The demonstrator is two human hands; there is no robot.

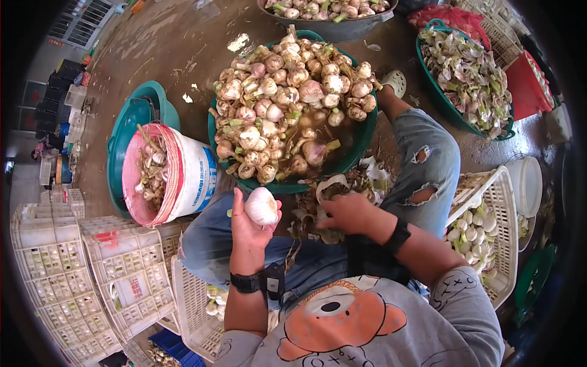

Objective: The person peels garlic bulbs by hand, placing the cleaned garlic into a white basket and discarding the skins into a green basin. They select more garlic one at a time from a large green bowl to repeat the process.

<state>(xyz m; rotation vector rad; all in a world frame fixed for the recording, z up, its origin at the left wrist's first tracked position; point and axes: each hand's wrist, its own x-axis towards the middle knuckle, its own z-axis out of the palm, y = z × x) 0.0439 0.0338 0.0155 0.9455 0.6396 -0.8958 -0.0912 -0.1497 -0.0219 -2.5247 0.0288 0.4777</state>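
Observation:
My left hand (254,227) is closed around a whitish, peeled-looking garlic bulb (261,207), held upright over my left thigh. To its right, my right hand (351,215) is low between my knees with the fingers bent together. Loose garlic skin (330,235) shows right at its fingertips. A heap of shed garlic skins (374,177) lies around that hand on the floor. Just in front, a green basin (365,144) is piled with garlic bulbs (278,92), dirty and with brown skins. Brownish water shows at the basin's near right.
A white bucket (199,177) with garlic tilts against a green tub (116,147) at left. White crates (504,232) of cleaned bulbs flank me; more crates (52,257) stack at left. A skin-filled green basin (422,61) and metal pan (351,30) stand farther off.

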